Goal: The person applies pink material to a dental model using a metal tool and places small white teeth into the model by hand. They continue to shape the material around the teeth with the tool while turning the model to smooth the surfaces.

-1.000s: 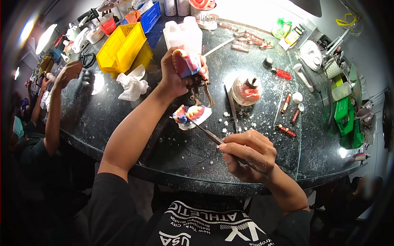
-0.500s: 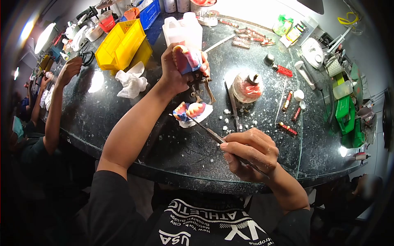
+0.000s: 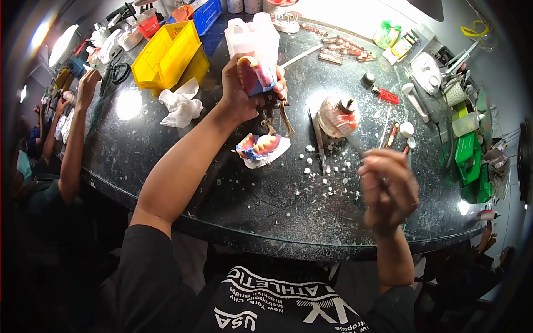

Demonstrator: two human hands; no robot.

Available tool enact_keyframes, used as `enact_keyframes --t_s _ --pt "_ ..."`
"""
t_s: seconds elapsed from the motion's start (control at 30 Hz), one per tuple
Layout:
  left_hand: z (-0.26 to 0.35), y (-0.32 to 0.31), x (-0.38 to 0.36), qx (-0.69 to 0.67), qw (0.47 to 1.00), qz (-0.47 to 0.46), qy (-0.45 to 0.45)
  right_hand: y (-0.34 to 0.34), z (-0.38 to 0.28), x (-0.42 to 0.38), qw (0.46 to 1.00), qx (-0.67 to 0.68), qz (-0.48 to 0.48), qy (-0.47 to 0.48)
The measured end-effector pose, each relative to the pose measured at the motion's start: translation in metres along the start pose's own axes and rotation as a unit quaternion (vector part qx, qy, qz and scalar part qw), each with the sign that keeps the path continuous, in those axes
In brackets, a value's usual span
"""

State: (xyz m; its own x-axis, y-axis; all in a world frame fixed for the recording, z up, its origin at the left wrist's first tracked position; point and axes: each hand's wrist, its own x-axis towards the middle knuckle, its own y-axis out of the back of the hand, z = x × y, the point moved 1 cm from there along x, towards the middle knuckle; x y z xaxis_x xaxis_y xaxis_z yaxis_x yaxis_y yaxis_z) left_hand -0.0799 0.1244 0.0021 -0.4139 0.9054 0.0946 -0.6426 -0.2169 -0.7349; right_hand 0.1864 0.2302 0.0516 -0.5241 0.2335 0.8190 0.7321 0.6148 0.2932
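Observation:
My left hand is closed around the upper half of a metal dental articulator. An upper denture model with pink wax, teeth and blue material faces up in that hand. Just below, the lower denture model sits on its white plaster base over the table. My right hand, smeared by motion, grips a thin metal wax tool. The tool's blurred tip points at a round spirit lamp streaked with red wax. Beside the lamp lies a dark metal knife.
White crumbs are scattered across the dark table. Crumpled tissue, a yellow bin and a white jug stand beyond my left arm. A red-handled tool lies at right. Another person's hand shows at far left.
My right hand has drawn the wax tool away from the lower denture model, moving right and up toward the spirit lamp. My left hand still holds the articulator in nearly the same place.

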Motion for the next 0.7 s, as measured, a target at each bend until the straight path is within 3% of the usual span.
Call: enact_keyframes --t_s 0.07,0.2,0.37,0.47,0.6,0.63,0.7 --pt "0.001 0.001 0.000 -0.007 1.000 -0.007 -0.001 0.022 0.011 0.004 0.994 -0.097 0.021 -0.034" --pt "0.002 0.006 0.000 0.009 1.000 -0.019 0.004 0.040 0.028 0.010 0.976 -0.151 0.012 -0.156" --pt "0.006 0.002 -0.004 0.024 1.000 -0.009 0.005 0.034 0.033 0.008 0.974 -0.109 0.002 -0.198" --pt "0.008 0.002 -0.005 0.043 0.999 -0.007 -0.003 0.033 0.039 0.007 0.971 -0.176 -0.020 -0.158" --pt "0.009 0.000 -0.006 0.073 0.996 0.029 -0.038 0.030 0.052 -0.003 0.939 -0.282 -0.153 -0.122" --pt "0.011 -0.004 -0.008 0.074 0.995 0.049 -0.049 0.028 0.049 -0.005 0.925 -0.279 -0.196 -0.166" --pt "0.015 -0.006 -0.008 0.101 0.993 0.054 -0.034 0.028 0.051 -0.007 0.911 -0.327 -0.224 -0.115"
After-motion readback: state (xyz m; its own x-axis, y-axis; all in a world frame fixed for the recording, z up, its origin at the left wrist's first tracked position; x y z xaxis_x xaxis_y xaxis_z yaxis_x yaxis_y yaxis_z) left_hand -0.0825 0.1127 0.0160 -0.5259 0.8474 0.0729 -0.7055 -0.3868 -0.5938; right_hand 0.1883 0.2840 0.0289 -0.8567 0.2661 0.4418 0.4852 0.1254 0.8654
